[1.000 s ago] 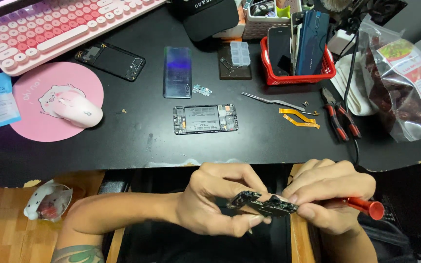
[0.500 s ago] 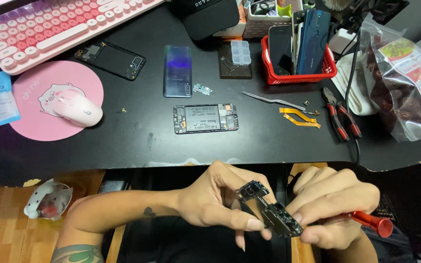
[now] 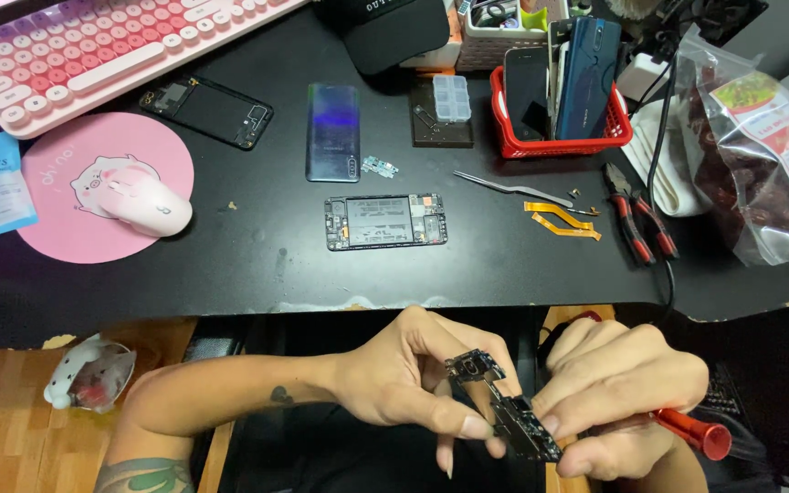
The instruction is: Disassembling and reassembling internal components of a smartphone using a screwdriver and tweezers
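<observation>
Below the desk's front edge, my left hand (image 3: 413, 388) and my right hand (image 3: 618, 397) together hold a small dark phone circuit board (image 3: 504, 411). The board is tilted, with its camera end up near my left fingers. My right hand also grips a red-handled screwdriver (image 3: 696, 434), its handle sticking out to the right. On the black desk (image 3: 257, 274) lies an opened phone body (image 3: 385, 222) with its insides showing. A blue phone back cover (image 3: 332, 132) and a black phone frame (image 3: 207, 110) lie further back.
Metal tweezers (image 3: 513, 189), orange flex cables (image 3: 563, 221) and red-handled pliers (image 3: 636, 224) lie right of the opened phone. A red basket of phones (image 3: 559, 146), a clear parts box (image 3: 452, 98), a pink keyboard (image 3: 93, 46), a pink mouse (image 3: 143, 205) on its pad and a plastic bag (image 3: 760, 155) ring the desk.
The board has turned from lying nearly flat between my hands to a steeper tilt, camera end up. My left fingers have opened around it and my right hand has shifted lower right.
</observation>
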